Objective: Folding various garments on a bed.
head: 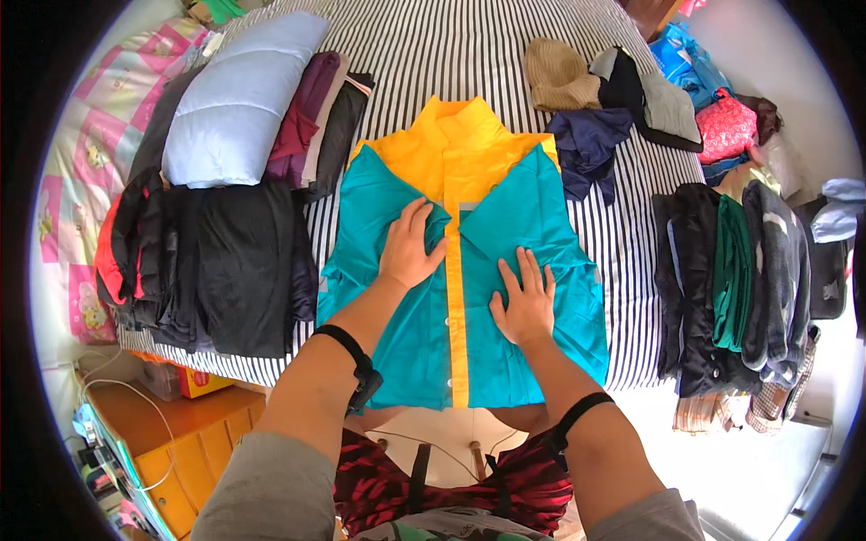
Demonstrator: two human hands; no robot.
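Observation:
A teal jacket (419, 331) with a yellow yoke, collar and front placket lies front side up before me, its collar pointing away. Both of its sleeves are folded inward across the chest, their ends close to the placket. My left hand (411, 249) rests on the jacket's left half, fingers spread over the sleeve end beside the placket. On the right half, my right hand (526, 296) lies flat with fingers apart, just below the folded right sleeve (521, 216). Neither hand grasps the cloth. The jacket's lower hem reaches the near edge of the bed.
A striped bedsheet (433, 54) covers the bed. Folded dark clothes (243, 270) and a light blue padded item (237, 108) lie left. A beige knit hat (560, 73) and navy cloth (587, 145) lie far right, with more folded garments (734, 270) nearer. A wooden cabinet (183, 446) stands lower left.

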